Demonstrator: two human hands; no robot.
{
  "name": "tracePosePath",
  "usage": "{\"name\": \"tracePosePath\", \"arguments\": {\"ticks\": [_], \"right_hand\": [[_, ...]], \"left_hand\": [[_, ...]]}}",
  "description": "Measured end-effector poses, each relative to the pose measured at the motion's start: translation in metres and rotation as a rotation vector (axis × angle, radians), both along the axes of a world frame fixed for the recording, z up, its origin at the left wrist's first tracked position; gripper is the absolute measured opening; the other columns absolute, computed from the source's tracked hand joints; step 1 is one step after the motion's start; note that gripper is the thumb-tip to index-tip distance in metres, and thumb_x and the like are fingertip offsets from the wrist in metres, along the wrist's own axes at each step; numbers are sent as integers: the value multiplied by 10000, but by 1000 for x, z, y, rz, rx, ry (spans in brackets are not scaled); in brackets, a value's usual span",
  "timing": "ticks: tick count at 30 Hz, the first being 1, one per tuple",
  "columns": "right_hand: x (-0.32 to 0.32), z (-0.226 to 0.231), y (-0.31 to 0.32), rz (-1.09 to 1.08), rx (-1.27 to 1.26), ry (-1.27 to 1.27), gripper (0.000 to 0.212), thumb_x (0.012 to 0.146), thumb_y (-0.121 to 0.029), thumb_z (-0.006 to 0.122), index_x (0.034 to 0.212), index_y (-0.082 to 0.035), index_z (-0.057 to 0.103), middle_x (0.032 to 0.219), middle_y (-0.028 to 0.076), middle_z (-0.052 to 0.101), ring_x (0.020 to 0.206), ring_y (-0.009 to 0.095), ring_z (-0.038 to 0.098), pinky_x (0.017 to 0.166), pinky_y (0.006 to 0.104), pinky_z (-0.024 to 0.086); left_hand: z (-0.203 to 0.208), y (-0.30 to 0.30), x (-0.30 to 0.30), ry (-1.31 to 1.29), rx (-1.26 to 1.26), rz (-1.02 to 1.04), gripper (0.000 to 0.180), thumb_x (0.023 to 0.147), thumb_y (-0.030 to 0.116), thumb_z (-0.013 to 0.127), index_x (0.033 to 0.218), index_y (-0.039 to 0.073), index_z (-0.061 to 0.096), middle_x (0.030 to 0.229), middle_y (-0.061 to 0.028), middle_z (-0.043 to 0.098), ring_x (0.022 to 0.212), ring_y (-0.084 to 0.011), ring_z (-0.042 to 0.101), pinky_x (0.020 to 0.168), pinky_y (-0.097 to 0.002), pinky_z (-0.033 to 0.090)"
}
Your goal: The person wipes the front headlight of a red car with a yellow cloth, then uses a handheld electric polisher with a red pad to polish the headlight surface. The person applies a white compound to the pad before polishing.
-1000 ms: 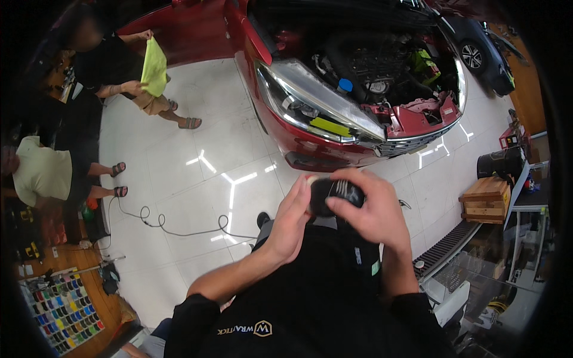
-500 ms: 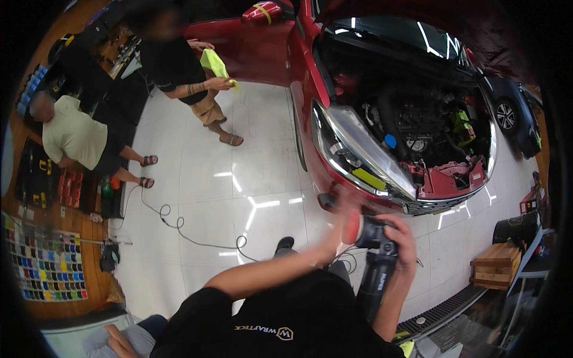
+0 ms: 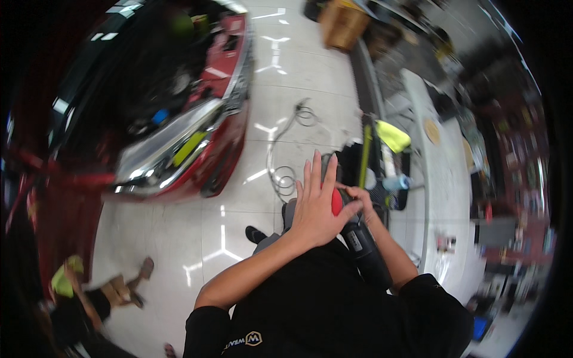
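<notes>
My left hand (image 3: 315, 209) is open, its fingers stretched out and the palm up against the red pad (image 3: 336, 202) of a black power polisher. Whether it presses on the pad or just covers it is hard to tell. My right hand (image 3: 362, 201) grips the polisher (image 3: 365, 249) near its head, partly behind my left hand. The tool's dark body slants down along my right forearm toward my shirt.
At the left stands a red car (image 3: 230, 143) with its engine bay exposed and a clear headlight (image 3: 164, 152). A cord (image 3: 271, 155) coils on the tiled floor. To the right are a cart with a yellow-green cloth (image 3: 393, 137) and a long white table (image 3: 444, 197). A person holds another cloth (image 3: 67, 277) at lower left.
My view has swung right, so the car now sits at the left and the table has come in. My left hand has spread out flat over the pad.
</notes>
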State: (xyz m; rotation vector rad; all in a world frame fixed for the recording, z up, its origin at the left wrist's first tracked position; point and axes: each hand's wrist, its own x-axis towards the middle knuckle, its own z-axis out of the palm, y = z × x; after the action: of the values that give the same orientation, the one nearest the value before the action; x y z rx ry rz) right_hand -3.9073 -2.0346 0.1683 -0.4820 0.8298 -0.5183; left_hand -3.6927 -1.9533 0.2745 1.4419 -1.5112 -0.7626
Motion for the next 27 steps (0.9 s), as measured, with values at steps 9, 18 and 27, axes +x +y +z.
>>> {"name": "tracePosePath", "arguments": {"ticks": [9,18,27], "right_hand": [[-92,-45,137,-441,129,-645,681,920,-535,457,1206,68,588,968,313,651,787,423,681,602,507,565],[-221,-68,127,-728,208,-550,687,901,-537,470,1246,47,576,974,287,654,748,425,689,599,517,581],[-336,-68,109,-862,296,-388,697,902,-542,494,1292,34,545,992,293,635,724,414,678,573,501,574]], "left_hand": [[-83,-98,-17,167,382,-132,434,958,266,674,1301,2,642,1242,-169,702,1130,-256,670,984,-353,499],[-165,-222,-249,222,855,-478,497,963,363,643,1289,-12,618,1173,-169,691,989,-262,689,837,-396,563],[-261,-262,-431,972,1608,77,994,956,684,516,1432,-158,287,1272,-376,568,1077,-463,672,932,-588,551]]}}
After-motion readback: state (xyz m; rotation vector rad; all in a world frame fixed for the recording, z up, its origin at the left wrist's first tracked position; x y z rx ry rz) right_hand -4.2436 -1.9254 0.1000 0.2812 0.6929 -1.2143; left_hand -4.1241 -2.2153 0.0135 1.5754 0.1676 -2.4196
